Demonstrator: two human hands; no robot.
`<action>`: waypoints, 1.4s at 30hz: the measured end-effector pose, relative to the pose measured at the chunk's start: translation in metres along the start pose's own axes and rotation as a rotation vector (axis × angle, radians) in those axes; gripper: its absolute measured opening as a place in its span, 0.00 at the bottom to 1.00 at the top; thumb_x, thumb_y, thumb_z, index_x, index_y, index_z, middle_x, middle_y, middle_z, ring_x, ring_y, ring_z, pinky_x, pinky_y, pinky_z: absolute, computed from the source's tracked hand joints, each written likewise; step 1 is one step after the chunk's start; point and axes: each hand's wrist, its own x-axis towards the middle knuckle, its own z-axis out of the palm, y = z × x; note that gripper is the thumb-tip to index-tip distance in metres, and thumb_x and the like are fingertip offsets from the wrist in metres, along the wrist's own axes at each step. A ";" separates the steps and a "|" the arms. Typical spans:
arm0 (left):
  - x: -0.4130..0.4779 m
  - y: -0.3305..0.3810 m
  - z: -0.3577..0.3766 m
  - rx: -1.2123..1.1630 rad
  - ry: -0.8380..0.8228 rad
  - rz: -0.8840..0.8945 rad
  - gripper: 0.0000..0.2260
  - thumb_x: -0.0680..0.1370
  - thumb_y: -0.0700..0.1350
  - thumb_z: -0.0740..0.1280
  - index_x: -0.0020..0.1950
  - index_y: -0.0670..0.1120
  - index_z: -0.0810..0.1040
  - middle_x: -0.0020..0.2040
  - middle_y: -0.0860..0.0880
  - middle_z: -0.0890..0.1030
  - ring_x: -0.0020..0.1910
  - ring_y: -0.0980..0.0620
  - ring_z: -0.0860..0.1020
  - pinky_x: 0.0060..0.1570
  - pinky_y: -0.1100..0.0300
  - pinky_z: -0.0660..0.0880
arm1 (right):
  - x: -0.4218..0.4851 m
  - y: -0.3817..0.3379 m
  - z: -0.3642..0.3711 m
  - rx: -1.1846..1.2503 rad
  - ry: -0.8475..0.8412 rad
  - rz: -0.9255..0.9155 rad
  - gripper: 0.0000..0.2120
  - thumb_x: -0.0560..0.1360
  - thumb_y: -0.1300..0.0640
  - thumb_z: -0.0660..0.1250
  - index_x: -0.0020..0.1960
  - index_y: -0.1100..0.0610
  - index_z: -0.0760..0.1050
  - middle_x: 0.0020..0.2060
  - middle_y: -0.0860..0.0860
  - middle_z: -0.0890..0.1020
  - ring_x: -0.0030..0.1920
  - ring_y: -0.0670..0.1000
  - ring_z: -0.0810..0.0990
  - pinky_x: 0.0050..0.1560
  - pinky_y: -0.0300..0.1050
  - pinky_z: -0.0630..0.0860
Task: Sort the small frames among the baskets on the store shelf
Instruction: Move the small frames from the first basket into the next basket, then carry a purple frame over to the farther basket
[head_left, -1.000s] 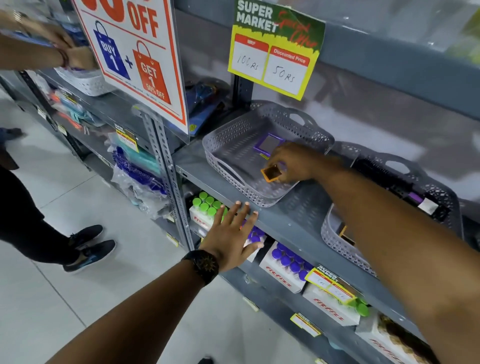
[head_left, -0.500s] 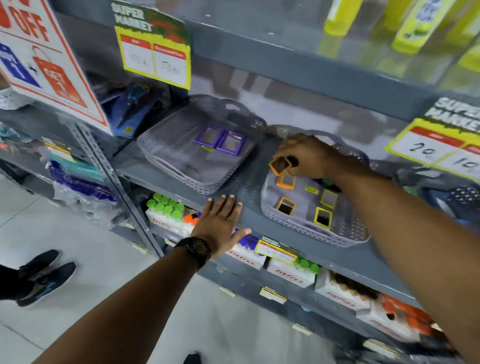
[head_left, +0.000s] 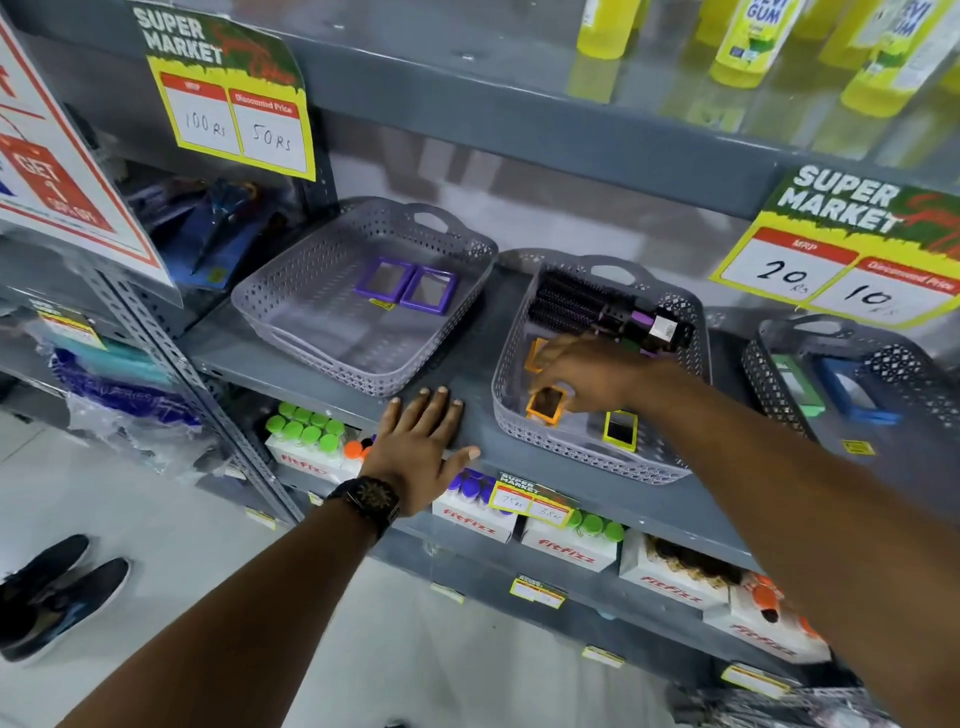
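Observation:
Two purple frames (head_left: 405, 283) lie side by side in the left grey basket (head_left: 291, 317). The middle grey basket (head_left: 571, 452) holds an orange frame (head_left: 545, 405) near its front, another orange frame (head_left: 535, 353) partly hidden behind my hand, and a yellow frame (head_left: 620, 430). My right hand (head_left: 587, 374) reaches into this basket, fingertips touching the front orange frame's upper edge. My left hand (head_left: 423, 447) rests flat on the shelf edge between the two baskets, fingers spread.
A black and purple hair brush (head_left: 597, 312) lies across the back of the middle basket. A darker basket (head_left: 769, 374) at right holds green and blue frames. Price signs hang above; boxes of bottles fill the lower shelf. Another person's shoes (head_left: 52, 592) stand at left.
My right hand carried the orange frame from the left basket to the middle basket and lowered it to the front. My view swung right. The left hand stayed on the shelf edge.

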 end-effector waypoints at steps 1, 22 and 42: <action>0.000 0.000 0.000 0.002 -0.001 0.000 0.37 0.78 0.69 0.40 0.81 0.49 0.55 0.81 0.47 0.55 0.80 0.46 0.52 0.77 0.42 0.45 | 0.001 -0.001 0.001 -0.011 -0.011 -0.004 0.26 0.71 0.57 0.72 0.68 0.45 0.74 0.72 0.50 0.71 0.73 0.54 0.65 0.70 0.52 0.65; 0.016 -0.009 -0.008 0.018 0.012 0.110 0.34 0.80 0.66 0.46 0.78 0.46 0.62 0.79 0.42 0.62 0.78 0.41 0.58 0.75 0.43 0.56 | 0.069 0.013 -0.065 0.374 0.451 0.057 0.29 0.67 0.52 0.73 0.68 0.54 0.75 0.65 0.57 0.78 0.65 0.57 0.76 0.68 0.51 0.70; 0.019 -0.029 0.015 0.015 0.287 0.222 0.29 0.81 0.65 0.53 0.74 0.48 0.70 0.74 0.46 0.71 0.73 0.44 0.67 0.71 0.48 0.65 | 0.259 -0.007 -0.074 0.401 0.221 0.105 0.36 0.60 0.26 0.71 0.60 0.47 0.73 0.50 0.46 0.82 0.47 0.49 0.81 0.53 0.48 0.78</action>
